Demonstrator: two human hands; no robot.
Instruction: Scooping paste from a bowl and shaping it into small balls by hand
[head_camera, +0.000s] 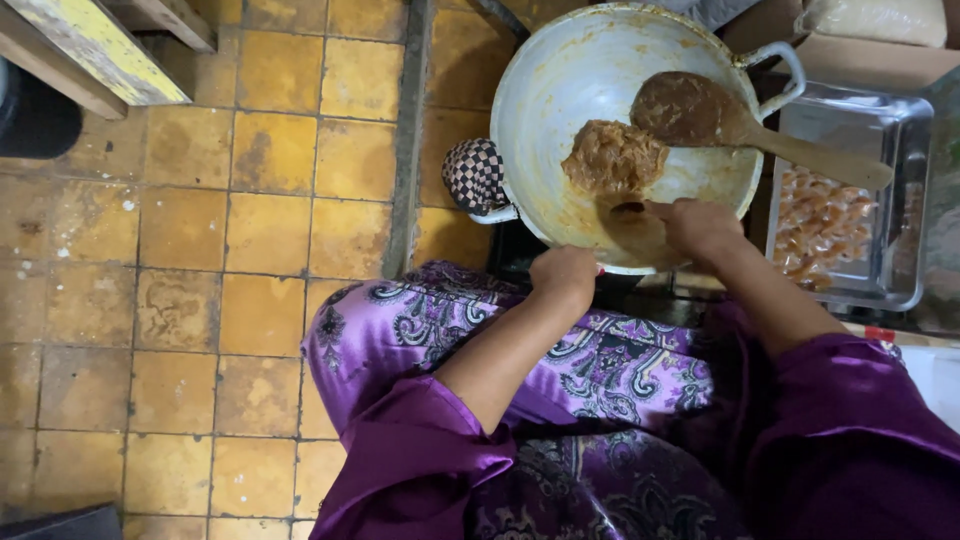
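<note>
While the view looks straight down on a seated person in purple patterned clothing, the left hand (566, 272) is seen curled into a loose fist against the near rim of a large pale metal wok (560, 80); whether anything is pinched inside the fist cannot be told. The right hand (697, 226) is laid just inside that near rim, its fingers bent down onto the smeared inner wall, close to a lump of brown sticky paste (613, 156) that sits near the middle of the wok. No object is seen gripped in the right hand. A wooden spatula (745, 122) coated in the same paste is rested in the wok, its blade beside the lump and its handle carried out over the right rim. A black-and-white checked cloth (474, 175) is wrapped around the handle at the wok's left edge. To the right of the wok, a clear rectangular tray (893, 130) is set, with small wrapped brownish pieces (818, 225) gathered in it. The floor on the left is covered in worn yellow tiles (200, 250).
</note>
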